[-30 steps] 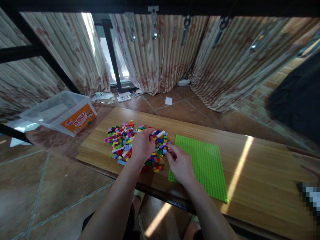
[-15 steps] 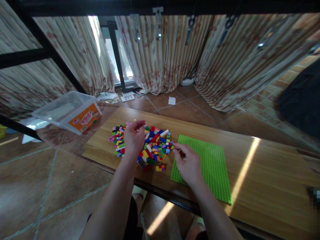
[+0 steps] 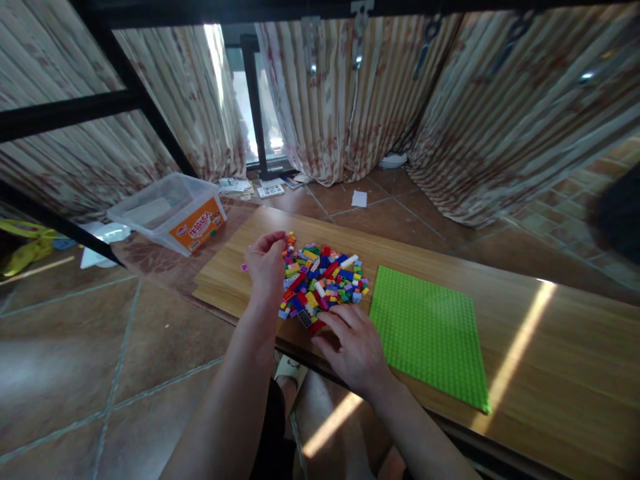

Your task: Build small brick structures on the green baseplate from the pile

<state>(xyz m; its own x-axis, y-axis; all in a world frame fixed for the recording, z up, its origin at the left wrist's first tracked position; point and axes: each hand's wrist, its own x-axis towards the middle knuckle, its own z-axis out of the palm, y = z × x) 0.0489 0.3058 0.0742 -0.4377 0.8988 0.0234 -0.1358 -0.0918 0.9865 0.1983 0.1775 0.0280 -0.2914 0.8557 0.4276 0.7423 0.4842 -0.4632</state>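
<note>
A heap of small multicoloured toy building bricks [image 3: 324,275] lies on a long wooden bench top [image 3: 425,257]. My left hand [image 3: 266,263] is set along the heap's left side, its fingers cupped against the bricks. Nothing shows gripped in it, though its palm side is partly hidden. At the near right edge of the pile rests my right hand [image 3: 356,347], thumb and fingers apart, around bricks at the border. A single pink brick [image 3: 245,267] sits left of my left hand. To the right of the heap lies a flat green studded baseplate [image 3: 427,327], with no bricks on it.
A clear plastic bin [image 3: 167,210] with an orange label stands beyond the bench's left end. Papers [image 3: 270,189] and a white sheet [image 3: 359,199] lie on the tiled floor. Patterned curtains [image 3: 320,100] hang behind, and dark metal bars [image 3: 140,100] cross the upper left.
My left hand has gone to the left side of the heap, and the bricks there are bunched rightward. My right hand has left the baseplate's edge for the heap's near edge. The view has shifted.
</note>
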